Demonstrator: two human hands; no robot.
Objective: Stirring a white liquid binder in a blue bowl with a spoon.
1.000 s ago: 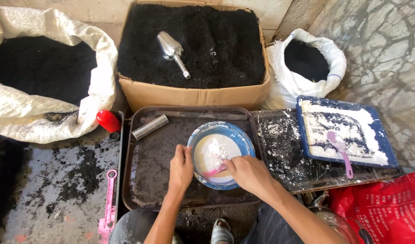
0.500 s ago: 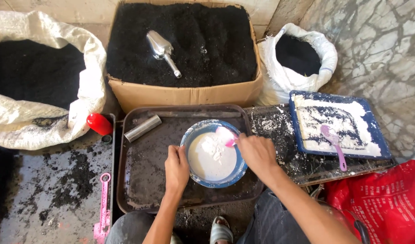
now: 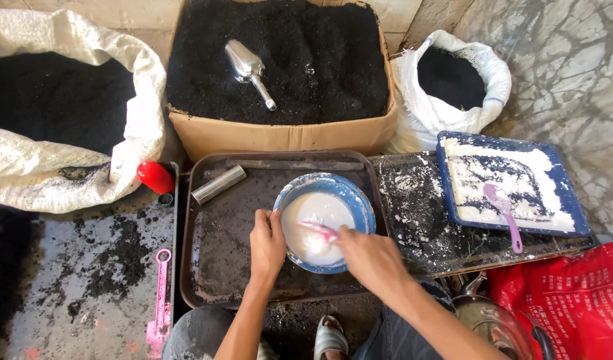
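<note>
A blue bowl (image 3: 360, 200) of white paste sits on a dark metal tray (image 3: 213, 267). My left hand (image 3: 267, 244) grips the bowl's near-left rim. My right hand (image 3: 370, 259) holds a pink spoon (image 3: 318, 229) whose end lies in the paste. A short metal tube (image 3: 218, 184) lies on the tray's far-left part.
A cardboard box (image 3: 280, 137) of black powder holds a metal scoop (image 3: 249, 69). White sacks (image 3: 66, 173) (image 3: 461, 110) of black powder flank it. To the right, a blue tray (image 3: 506, 181) of white powder holds a purple spoon (image 3: 503, 212). Red cap (image 3: 154, 177), pink spoon (image 3: 161, 300), red bag (image 3: 573, 300), kettle (image 3: 486, 320).
My right hand swept the pink spoon around the bowl, from the near side to the far rim and back to the middle. My left hand stayed on the rim.
</note>
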